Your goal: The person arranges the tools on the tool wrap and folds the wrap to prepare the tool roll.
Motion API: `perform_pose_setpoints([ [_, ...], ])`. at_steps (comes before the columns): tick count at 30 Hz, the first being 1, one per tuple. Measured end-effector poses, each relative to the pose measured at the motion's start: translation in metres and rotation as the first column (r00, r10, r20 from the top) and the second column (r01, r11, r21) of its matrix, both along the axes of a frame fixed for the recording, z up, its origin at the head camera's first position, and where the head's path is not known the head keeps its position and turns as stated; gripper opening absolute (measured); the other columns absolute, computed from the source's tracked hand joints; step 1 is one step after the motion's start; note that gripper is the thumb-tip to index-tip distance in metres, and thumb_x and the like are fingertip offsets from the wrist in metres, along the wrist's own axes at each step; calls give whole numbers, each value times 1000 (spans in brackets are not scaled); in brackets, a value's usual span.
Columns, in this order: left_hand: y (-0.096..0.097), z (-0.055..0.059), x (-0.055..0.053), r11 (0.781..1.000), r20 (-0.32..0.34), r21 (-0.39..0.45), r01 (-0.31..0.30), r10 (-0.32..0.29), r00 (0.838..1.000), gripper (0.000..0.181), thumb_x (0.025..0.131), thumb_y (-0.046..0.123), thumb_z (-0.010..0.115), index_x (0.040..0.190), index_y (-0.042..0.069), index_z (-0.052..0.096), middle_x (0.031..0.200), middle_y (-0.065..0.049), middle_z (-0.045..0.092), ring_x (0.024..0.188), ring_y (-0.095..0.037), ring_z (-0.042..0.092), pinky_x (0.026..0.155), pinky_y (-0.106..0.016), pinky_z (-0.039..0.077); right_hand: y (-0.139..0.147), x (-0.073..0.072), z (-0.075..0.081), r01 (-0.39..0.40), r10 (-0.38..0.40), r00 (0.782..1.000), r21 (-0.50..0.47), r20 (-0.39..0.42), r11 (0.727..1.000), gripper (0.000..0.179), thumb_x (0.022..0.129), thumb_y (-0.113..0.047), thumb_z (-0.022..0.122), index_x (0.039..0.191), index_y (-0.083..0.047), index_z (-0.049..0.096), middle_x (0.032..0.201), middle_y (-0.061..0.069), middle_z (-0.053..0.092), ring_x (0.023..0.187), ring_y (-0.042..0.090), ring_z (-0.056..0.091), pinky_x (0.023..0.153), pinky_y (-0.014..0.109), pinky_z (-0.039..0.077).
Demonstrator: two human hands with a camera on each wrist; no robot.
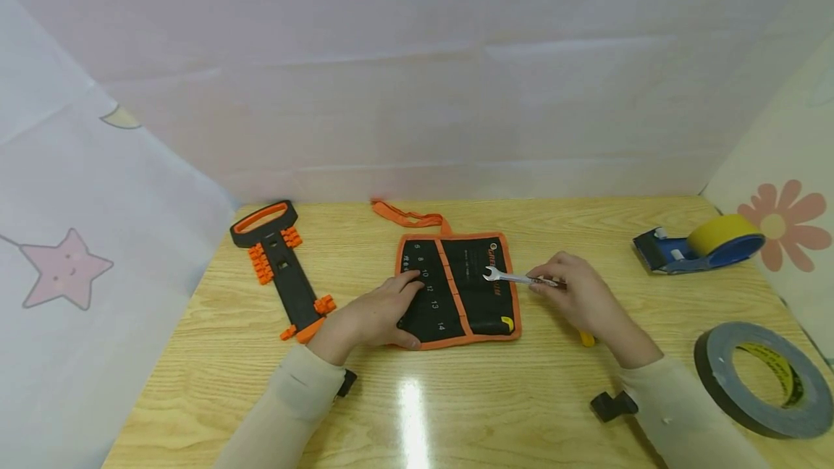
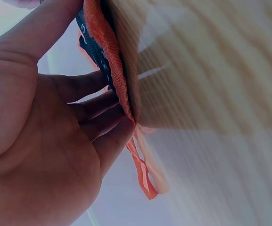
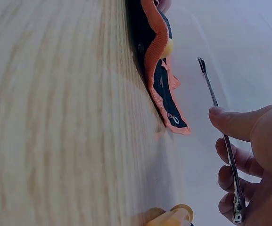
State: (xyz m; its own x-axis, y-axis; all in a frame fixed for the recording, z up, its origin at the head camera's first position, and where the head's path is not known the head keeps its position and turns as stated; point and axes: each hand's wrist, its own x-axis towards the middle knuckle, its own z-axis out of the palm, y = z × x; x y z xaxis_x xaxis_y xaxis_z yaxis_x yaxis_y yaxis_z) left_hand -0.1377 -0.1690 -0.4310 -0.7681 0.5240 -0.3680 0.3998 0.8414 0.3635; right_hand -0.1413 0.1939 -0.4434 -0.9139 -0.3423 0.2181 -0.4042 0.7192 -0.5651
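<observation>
A black tool pouch (image 1: 478,259) with orange trim and printed size numbers lies unrolled on the table, its orange strap (image 1: 417,220) trailing toward the back. My left hand (image 1: 381,310) rests on the pouch's left side, fingertips on the numbered strip and thumb at the near edge. In the left wrist view, the fingers reach along the orange edging (image 2: 108,56). With my right hand (image 1: 576,292) I hold a silver wrench (image 1: 511,277) by its shaft, open-end jaw pointing left over the pouch. The right wrist view shows the wrench (image 3: 211,89) raised above the table, between thumb and fingers.
A black and orange holder (image 1: 287,273) with small orange clips lies at left. A blue tape dispenser with yellow tape (image 1: 723,237) sits at back right, and a grey tape roll (image 1: 710,360) at front right. Beneath my right hand, a yellow object (image 1: 587,339) partly shows.
</observation>
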Motion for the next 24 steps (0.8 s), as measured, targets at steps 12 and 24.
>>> perform_pose_setpoints([
  [12,0,1,0,1000,0,5,2,-2,1000,102,92,43,87,169,4,32,181,-14,16,167,-36,22,132,-51,32,-5,3,-6,-33,37,998,75,-54,997,14,92,-13,85,106,-17,87,95,-2,70,83,17,55,80,37,37],
  [24,0,2,1,1000,-4,13,5,-5,1000,101,92,42,87,168,3,33,181,-15,18,167,-36,23,132,-51,32,-14,3,-9,-78,78,997,95,10,992,10,96,-18,83,106,-17,85,100,-6,73,94,18,61,92,46,50],
])
